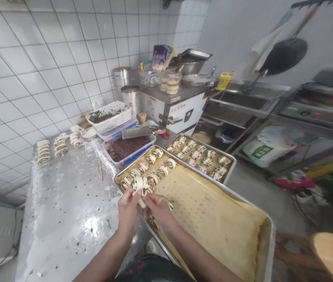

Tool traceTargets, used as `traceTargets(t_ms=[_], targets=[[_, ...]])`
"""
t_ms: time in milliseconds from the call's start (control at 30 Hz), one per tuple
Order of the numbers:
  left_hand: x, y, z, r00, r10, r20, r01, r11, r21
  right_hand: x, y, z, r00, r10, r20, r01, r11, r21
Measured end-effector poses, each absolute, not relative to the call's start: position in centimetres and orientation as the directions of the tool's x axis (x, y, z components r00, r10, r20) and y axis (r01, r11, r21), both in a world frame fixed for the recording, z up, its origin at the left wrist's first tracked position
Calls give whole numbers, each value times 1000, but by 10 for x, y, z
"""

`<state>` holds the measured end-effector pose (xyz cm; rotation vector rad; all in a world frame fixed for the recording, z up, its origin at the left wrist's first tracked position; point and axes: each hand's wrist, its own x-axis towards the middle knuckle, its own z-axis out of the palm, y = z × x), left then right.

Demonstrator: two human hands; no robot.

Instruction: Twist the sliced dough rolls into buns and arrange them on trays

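My left hand [129,209] and my right hand [158,211] come together over the near left edge of a lined baking tray [210,219]. Between them they pinch a raw dough roll [142,186] with green bits showing in its folds. Thumbs and fingertips of both hands are closed on its lower end. Several shaped rolls [150,158] sit in rows at the tray's far left end, and others are partly hidden behind my right hand.
A second tray [228,172] of rolls stands behind. On the floury steel table [72,219] are sliced roll stacks [43,152], a thin stick [100,169], a tub of dark filling [116,156] with a cleaver [137,132] across it, and a white tub of chopped greens [122,113].
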<state>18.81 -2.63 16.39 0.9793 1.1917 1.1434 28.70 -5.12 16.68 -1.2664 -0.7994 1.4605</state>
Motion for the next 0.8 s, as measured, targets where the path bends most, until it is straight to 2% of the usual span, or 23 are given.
traceTargets(t_ms=[67,100,167,200,267,367,500,567,667,800], targets=[[190,-29,155,0,999,39,80,-39,996,295,-61,166,-38,938,-345,-490,-319,-811],[190,-31,150,46,981,186,187,-192,964,301,-65,164,-89,933,-350,-570,-335,-750],[190,-33,143,244,870,429,335,-491,804,317,-72,155,-165,917,-363,-643,-379,-665],[192,-34,139,368,799,476,364,-594,717,326,-74,148,-170,905,-391,-647,-402,-648],[198,-36,132,584,691,426,355,-689,632,346,-76,130,-122,875,-468,-608,-438,-662],[212,-35,119,712,640,289,295,-646,704,382,-72,100,-11,854,-520,-466,-464,-753],[224,-18,94,624,740,252,264,-503,823,428,-52,70,46,863,-503,-154,-491,-857],[222,-9,83,568,785,247,279,-465,840,443,-42,60,23,846,-533,-25,-533,-846],[209,0,77,559,797,231,305,-456,836,454,-31,54,-27,797,-603,69,-600,-797],[169,10,83,524,830,192,375,-428,823,463,-24,54,1,730,-684,308,-651,-694]])
